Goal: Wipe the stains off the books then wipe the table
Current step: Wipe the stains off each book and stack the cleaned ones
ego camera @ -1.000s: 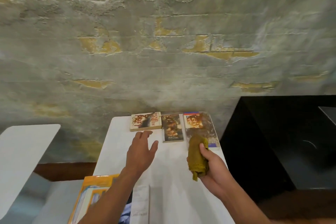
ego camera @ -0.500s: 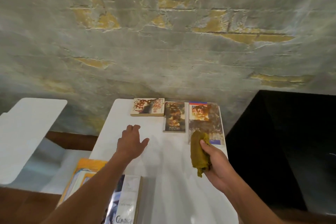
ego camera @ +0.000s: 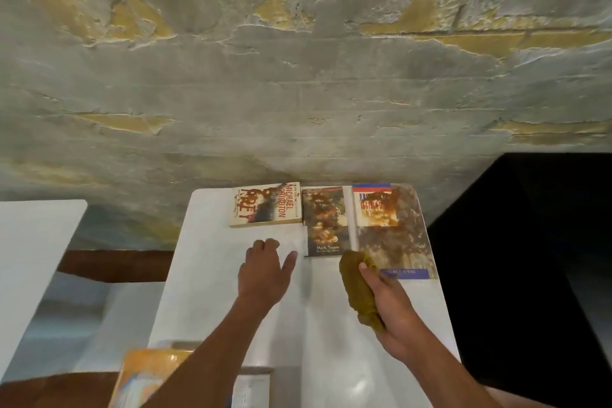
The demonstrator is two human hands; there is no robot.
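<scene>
Three stained books lie in a row at the far edge of the white table (ego camera: 212, 275), against the wall: a Crichton paperback (ego camera: 266, 204) on the left, a dark Mark Twain paperback (ego camera: 323, 220) in the middle, and the large stained book (ego camera: 392, 230) on the right, its cover blotched brown and orange. Your right hand (ego camera: 392, 311) grips the bunched mustard cloth (ego camera: 359, 288), fingers wrapped round it, the cloth's top end at the near left corner of the large book. Your left hand (ego camera: 266, 270) is spread, fingers relaxed, low over bare table just short of the Crichton and Twain books; whether it touches the surface cannot be told. Judgement: wiping has not begun; the first stroke on the large book is the step in hand. To do it well, lay the left palm flat on that cover's clean edge so the book does not slide toward the wall, open the cloth enough to give a broad face, and pull strokes toward you, refolding to a clean side as it loads. A stack of other books (ego camera: 149, 374) sits at the near left corner. Against half a second ago: the left hand has moved forward and rightward toward the Twain book; the cloth hand has advanced slightly toward the large book; books unmoved.
</scene>
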